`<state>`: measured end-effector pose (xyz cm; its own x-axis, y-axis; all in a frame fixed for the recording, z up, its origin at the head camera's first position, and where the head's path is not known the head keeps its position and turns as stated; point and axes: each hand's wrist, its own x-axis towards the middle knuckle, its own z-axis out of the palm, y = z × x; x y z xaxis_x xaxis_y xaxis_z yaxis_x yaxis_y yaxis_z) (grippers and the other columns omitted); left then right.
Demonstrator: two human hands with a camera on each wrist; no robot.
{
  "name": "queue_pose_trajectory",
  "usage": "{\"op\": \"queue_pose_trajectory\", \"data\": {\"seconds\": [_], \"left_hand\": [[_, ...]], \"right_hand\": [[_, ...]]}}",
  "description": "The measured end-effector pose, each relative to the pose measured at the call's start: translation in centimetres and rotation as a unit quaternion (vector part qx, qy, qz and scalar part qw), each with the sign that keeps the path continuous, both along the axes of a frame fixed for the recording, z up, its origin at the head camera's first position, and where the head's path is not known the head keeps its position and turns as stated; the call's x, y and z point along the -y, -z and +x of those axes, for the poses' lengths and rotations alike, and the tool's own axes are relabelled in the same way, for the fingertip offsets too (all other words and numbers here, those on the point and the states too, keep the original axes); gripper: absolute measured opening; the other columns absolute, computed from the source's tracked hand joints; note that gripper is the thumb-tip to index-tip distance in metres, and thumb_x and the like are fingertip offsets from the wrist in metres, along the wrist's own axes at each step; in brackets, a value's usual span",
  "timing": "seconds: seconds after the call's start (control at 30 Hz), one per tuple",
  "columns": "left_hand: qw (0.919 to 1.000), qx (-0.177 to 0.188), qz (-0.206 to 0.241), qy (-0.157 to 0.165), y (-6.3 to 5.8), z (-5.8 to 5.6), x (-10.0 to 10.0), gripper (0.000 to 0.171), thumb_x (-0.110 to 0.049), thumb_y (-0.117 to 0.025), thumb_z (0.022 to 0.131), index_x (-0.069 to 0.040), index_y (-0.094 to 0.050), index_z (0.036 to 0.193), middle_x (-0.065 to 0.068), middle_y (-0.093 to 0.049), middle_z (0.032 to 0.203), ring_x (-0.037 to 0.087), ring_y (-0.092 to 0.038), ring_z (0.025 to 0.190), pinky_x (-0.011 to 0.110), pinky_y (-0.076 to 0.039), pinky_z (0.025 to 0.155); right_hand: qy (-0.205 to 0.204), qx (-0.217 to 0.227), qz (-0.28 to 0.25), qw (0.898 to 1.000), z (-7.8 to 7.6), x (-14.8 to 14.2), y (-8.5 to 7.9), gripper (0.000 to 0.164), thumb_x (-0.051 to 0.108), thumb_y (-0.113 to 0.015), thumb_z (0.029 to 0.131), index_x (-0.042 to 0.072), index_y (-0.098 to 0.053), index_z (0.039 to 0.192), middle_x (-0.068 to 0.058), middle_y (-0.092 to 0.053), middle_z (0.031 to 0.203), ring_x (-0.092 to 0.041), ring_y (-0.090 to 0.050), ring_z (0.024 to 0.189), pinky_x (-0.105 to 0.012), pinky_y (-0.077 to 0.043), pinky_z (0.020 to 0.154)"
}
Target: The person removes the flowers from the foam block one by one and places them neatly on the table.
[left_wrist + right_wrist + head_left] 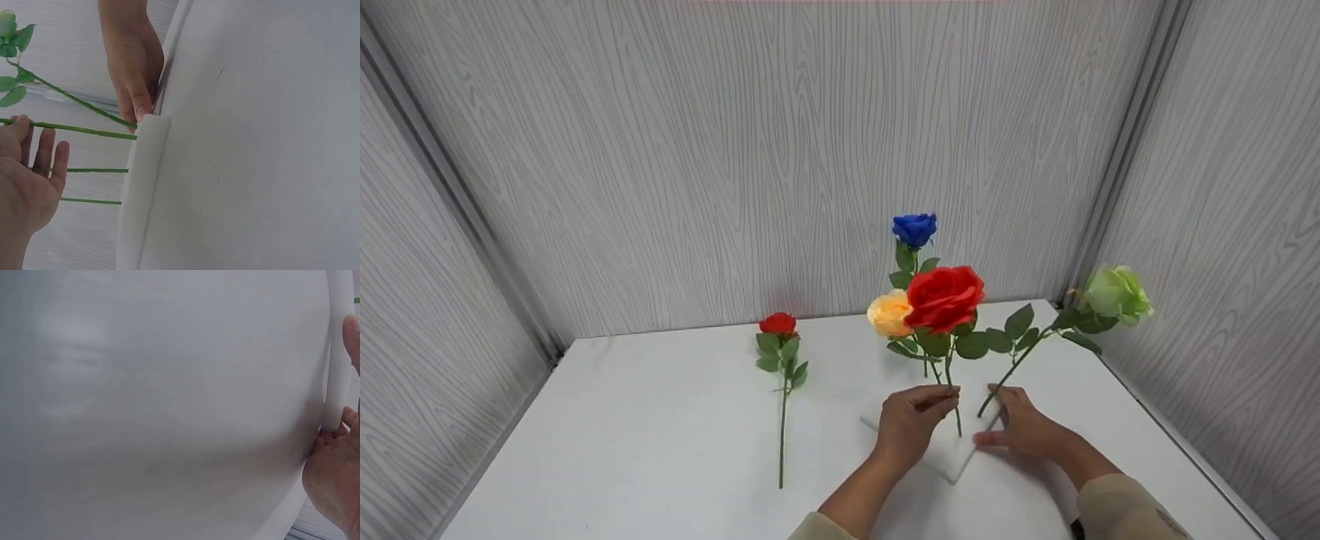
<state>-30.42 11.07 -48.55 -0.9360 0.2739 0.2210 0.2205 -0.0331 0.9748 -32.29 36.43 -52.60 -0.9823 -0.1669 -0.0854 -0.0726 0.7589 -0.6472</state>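
L hand point(906, 426) pinching stem of big red rose point(945, 298), stem foot at white slab point(952, 461) | R hand point(1024, 429) gripping white slab's right edge | green rose point(1117, 294) leaning right; peach rose point(887, 313), blue rose point(915, 229) behind | small red rose point(778, 324) lying left on table point(660, 435)

My white table point(660, 427) carries one red rose point(784, 405) lying flat — bloom point(778, 324) pointing away from me — and, to its right, a white slab point(949, 457).
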Motion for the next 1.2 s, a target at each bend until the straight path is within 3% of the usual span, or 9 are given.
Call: {"op": "queue_pose_trajectory", "data": {"seconds": [0.3,0.5,0.63,1.2], "left_hand": [[1.0,-0.002,0.0,0.009,-1.1,0.3,0.4,0.021,-0.013,-0.079,0.1,-0.016,-0.084,0.12,0.002,-0.083,0.118,0.003,-0.075,0.098,0.019,-0.064,0.089],[0.998,-0.021,0.009,0.058,-1.2,0.4,0.9,0.025,-0.013,-0.074,0.103,-0.012,-0.08,0.128,0.015,-0.077,0.124,0.005,-0.072,0.099,0.024,-0.066,0.088],[0.9962,-0.01,0.021,0.084,-1.2,0.6,1.3,0.029,-0.014,-0.073,0.105,-0.01,-0.077,0.132,0.012,-0.074,0.128,0.006,-0.071,0.102,0.027,-0.067,0.088],[0.9946,0.0,0.0,0.104,-1.4,0.8,3.1,0.027,-0.019,-0.071,0.107,-0.015,-0.075,0.133,0.01,-0.071,0.13,0.013,-0.068,0.107,0.029,-0.068,0.086]], "right_hand": [[0.008,0.004,0.005,1.0,0.0,0.2,-0.1,0.117,0.047,-0.09,0.088,-0.007,-0.022,0.166,-0.038,-0.029,0.16,-0.058,-0.029,0.156,-0.073,-0.027,0.129],[0.008,0.005,-0.001,1.0,0.1,0.2,-0.1,0.116,0.046,-0.09,0.088,-0.008,-0.022,0.166,-0.038,-0.029,0.159,-0.058,-0.03,0.155,-0.073,-0.026,0.129],[0.01,0.01,-0.002,1.0,0.0,0.1,0.2,0.116,0.047,-0.09,0.088,-0.005,-0.022,0.167,-0.037,-0.028,0.161,-0.058,-0.028,0.157,-0.073,-0.026,0.129],[0.005,0.008,-0.005,1.0,-0.2,0.0,0.3,0.118,0.048,-0.091,0.087,-0.006,-0.022,0.167,-0.036,-0.028,0.16,-0.057,-0.029,0.156,-0.073,-0.026,0.129]]}}
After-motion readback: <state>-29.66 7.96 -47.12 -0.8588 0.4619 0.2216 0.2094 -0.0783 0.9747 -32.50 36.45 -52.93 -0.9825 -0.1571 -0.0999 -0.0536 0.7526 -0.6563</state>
